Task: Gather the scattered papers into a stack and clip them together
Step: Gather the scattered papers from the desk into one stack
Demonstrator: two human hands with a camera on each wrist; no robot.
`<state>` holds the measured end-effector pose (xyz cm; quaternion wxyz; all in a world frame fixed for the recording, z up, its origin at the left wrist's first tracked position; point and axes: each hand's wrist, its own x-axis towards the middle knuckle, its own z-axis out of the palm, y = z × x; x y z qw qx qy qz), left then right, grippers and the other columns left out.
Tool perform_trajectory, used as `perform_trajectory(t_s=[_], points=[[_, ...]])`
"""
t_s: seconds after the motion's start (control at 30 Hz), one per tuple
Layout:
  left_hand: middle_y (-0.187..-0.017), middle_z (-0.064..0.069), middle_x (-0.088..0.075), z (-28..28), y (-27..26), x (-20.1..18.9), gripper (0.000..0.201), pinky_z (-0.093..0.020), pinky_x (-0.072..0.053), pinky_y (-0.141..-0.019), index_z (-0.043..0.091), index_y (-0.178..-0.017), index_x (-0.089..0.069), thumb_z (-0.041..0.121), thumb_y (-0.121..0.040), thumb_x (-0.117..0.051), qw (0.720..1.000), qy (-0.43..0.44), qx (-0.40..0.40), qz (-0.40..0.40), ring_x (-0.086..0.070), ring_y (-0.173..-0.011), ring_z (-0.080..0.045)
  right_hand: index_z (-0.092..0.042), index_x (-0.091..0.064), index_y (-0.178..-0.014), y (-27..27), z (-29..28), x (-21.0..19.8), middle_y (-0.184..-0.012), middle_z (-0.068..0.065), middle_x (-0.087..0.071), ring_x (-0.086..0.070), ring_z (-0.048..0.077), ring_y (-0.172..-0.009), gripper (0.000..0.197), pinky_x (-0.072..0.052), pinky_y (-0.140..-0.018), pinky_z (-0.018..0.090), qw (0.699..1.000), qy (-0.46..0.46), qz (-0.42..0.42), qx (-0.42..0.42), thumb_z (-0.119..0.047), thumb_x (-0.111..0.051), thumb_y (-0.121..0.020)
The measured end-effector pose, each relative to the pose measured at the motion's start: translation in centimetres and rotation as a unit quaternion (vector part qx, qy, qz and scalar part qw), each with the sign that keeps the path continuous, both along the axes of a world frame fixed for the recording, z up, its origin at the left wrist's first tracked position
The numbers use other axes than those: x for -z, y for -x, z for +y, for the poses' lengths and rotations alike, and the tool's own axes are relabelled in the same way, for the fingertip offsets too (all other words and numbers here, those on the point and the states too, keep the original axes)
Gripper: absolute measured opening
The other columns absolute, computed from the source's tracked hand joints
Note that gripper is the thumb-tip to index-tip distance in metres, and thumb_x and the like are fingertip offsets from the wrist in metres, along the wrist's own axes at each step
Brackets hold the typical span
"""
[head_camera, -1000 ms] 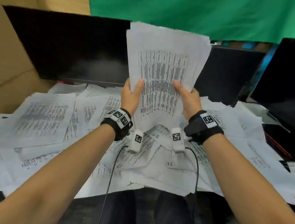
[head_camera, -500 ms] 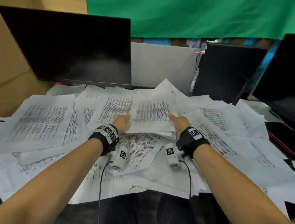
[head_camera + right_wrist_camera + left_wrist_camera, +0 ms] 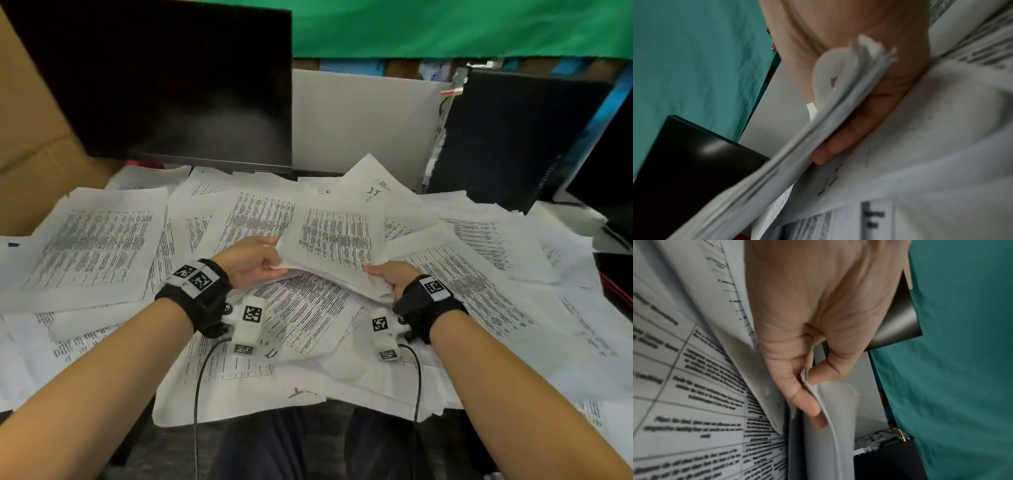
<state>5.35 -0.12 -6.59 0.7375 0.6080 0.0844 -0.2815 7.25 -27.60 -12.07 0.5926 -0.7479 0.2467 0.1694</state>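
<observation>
A gathered stack of printed sheets (image 3: 337, 245) lies low over the paper-covered desk, held at both near corners. My left hand (image 3: 255, 262) pinches its left edge between thumb and fingers; the left wrist view shows that hand (image 3: 807, 386) with its thumb on top of the stack's edge (image 3: 824, 426) and fingers beneath. My right hand (image 3: 390, 275) grips the right near corner; in the right wrist view its fingers (image 3: 851, 134) lie under the stack (image 3: 830, 126). Loose printed papers (image 3: 92, 246) cover the desk all round. No clip is in sight.
A dark monitor (image 3: 164, 85) stands at the back left, a cardboard box (image 3: 30, 130) beside it. A black computer case (image 3: 507, 137) and another screen (image 3: 613, 178) stand at the right. Cables (image 3: 198, 387) hang from the wrist cameras over the desk's near edge.
The stack stood upright in both hands a second ago; it has since come down flat onto the loose papers, and both hands have dropped with it, still holding its sides.
</observation>
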Motion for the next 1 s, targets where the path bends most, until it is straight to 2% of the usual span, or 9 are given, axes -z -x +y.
perform_trajectory(t_s=[0.1,0.23,0.4,0.5,0.57,0.63,0.77,0.9,1.0], points=[[-0.12,-0.021,-0.058,0.6,-0.2,-0.3,0.032,-0.026,-0.06,-0.057,0.005,-0.11,-0.052,-0.017,-0.088,-0.045,0.998,-0.052,-0.008,-0.028,-0.062,-0.102,-0.031,-0.001,-0.061,-0.113,-0.5,-0.2,0.5,-0.115,0.017,-0.067,-0.062,0.033,-0.113,0.037,-0.052,-0.094,0.053,1.0,0.001,-0.007,0.014,-0.023,-0.074,-0.085],[-0.128,-0.022,-0.055,1.4,-0.3,0.3,0.052,-0.038,-0.056,-0.086,0.003,-0.13,-0.045,-0.021,-0.084,-0.045,0.997,-0.066,-0.006,-0.037,-0.057,-0.117,-0.036,0.003,-0.059,-0.125,-0.7,-0.2,0.7,-0.126,0.017,-0.064,-0.06,0.035,-0.117,0.055,-0.049,-0.1,0.053,1.0,0.016,-0.015,0.01,-0.026,-0.077,-0.082],[-0.117,-0.026,-0.059,1.5,0.2,0.1,0.039,-0.037,-0.06,-0.068,0.002,-0.128,-0.044,-0.009,-0.092,-0.035,0.999,0.023,-0.026,0.022,-0.065,-0.1,-0.04,0.0,-0.062,-0.117,-0.3,-0.3,0.3,-0.127,0.018,-0.063,-0.06,0.036,-0.118,0.048,-0.048,-0.101,0.054,1.0,0.0,0.007,0.01,-0.026,-0.079,-0.08],[-0.129,-0.023,-0.054,0.4,0.0,0.2,0.038,-0.044,-0.052,-0.091,0.001,-0.132,-0.04,0.024,-0.102,-0.037,0.996,-0.078,-0.04,-0.005,-0.057,-0.115,-0.036,-0.01,-0.066,-0.114,-2.0,-1.5,2.5,-0.123,0.014,-0.067,-0.065,0.035,-0.111,0.078,-0.05,-0.098,0.055,0.999,-0.046,0.017,0.004,-0.047,-0.093,-0.052],[-0.134,-0.023,-0.051,-1.3,-0.2,0.7,0.042,-0.042,-0.055,-0.086,0.0,-0.131,-0.043,0.03,-0.101,-0.039,0.987,-0.149,-0.043,-0.041,-0.058,-0.112,-0.035,-0.014,-0.063,-0.122,-1.7,-1.3,2.4,-0.125,0.011,-0.066,-0.063,0.035,-0.114,0.099,-0.05,-0.098,0.056,0.998,-0.061,0.003,0.008,-0.053,-0.096,-0.037],[-0.121,-0.021,-0.055,-3.2,0.2,1.0,0.045,-0.036,-0.059,-0.066,0.001,-0.13,-0.043,0.035,-0.101,-0.04,0.976,-0.211,-0.028,-0.044,-0.061,-0.094,-0.03,-0.009,-0.062,-0.123,-0.3,0.1,0.9,-0.126,0.016,-0.063,-0.063,0.034,-0.112,0.075,-0.049,-0.1,0.054,0.995,-0.097,0.0,0.028,-0.034,-0.093,-0.059],[-0.114,-0.016,-0.055,-4.4,-0.2,1.3,0.035,-0.041,-0.059,-0.076,-0.003,-0.129,-0.042,0.017,-0.1,-0.043,0.961,-0.246,-0.029,-0.124,-0.061,-0.098,-0.031,0.005,-0.061,-0.119,2.5,1.7,-2.1,-0.115,0.023,-0.066,-0.07,0.032,-0.085,0.032,-0.061,-0.069,0.04,0.985,-0.169,-0.031,0.005,-0.007,-0.067,-0.09],[-0.125,-0.007,-0.056,-2.9,0.1,0.0,0.031,-0.047,-0.05,-0.095,0.01,-0.13,-0.046,0.019,-0.1,-0.043,0.933,-0.257,-0.029,-0.251,-0.055,-0.116,-0.029,-0.01,-0.061,-0.126,3.4,0.1,-4.5,-0.122,0.009,-0.068,-0.067,0.023,-0.103,0.038,-0.057,-0.084,0.037,0.972,-0.154,-0.172,-0.04,-0.002,-0.065,-0.09],[-0.13,-0.004,-0.056,-2.8,0.6,-1.9,0.031,-0.04,-0.051,-0.092,0.014,-0.131,-0.041,0.015,-0.099,-0.043,0.911,-0.225,-0.042,-0.343,-0.056,-0.116,-0.024,-0.014,-0.054,-0.136,3.8,-0.4,-7.4,-0.128,0.005,-0.066,-0.065,0.023,-0.116,0.049,-0.051,-0.1,0.045,0.954,-0.134,-0.26,-0.068,-0.008,-0.067,-0.089]])
